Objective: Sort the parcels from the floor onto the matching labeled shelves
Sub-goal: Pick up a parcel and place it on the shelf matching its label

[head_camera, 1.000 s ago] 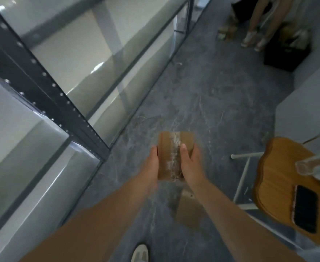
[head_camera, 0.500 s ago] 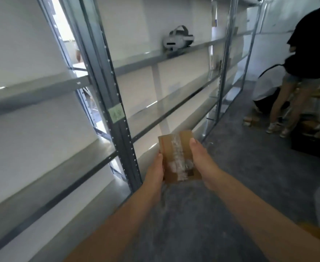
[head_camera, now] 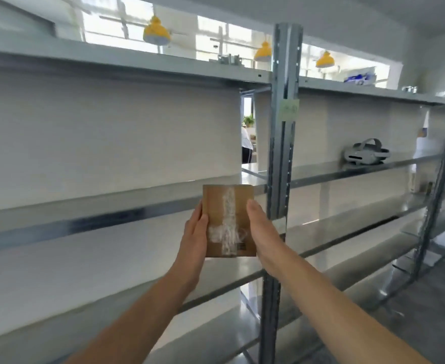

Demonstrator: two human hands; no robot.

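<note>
A flat brown cardboard parcel [head_camera: 228,222], crossed with strips of whitish tape and bearing a small dark printed code near its lower right corner, was held upright in the air at the centre of the view, in front of the metal shelving and not resting on any level. The left hand [head_camera: 195,232] gripped its 9 o'clock edge and the right hand [head_camera: 262,229] its 3 o'clock edge, each with the thumb laid on the front face. The other fingers went behind the cardboard, out of sight, so whether they were spread or pressed together I could not tell. Behind the parcel's upper part ran the front lip of a grey shelf [head_camera: 84,216]. Just beside the parcel at 3 o'clock stood a perforated upright post [head_camera: 281,158], and higher on that post, at 1 o'clock, was stuck a pale green label [head_camera: 289,109] whose writing was too blurred to read. At 2 o'clock, well apart, a white headset [head_camera: 364,152] lay on the next bay's shelf. At 12 o'clock, above the top level, 3 yellow lamps [head_camera: 156,32] hung before bright windows, and dark grey floor [head_camera: 426,311] showed at 4 o'clock
</note>
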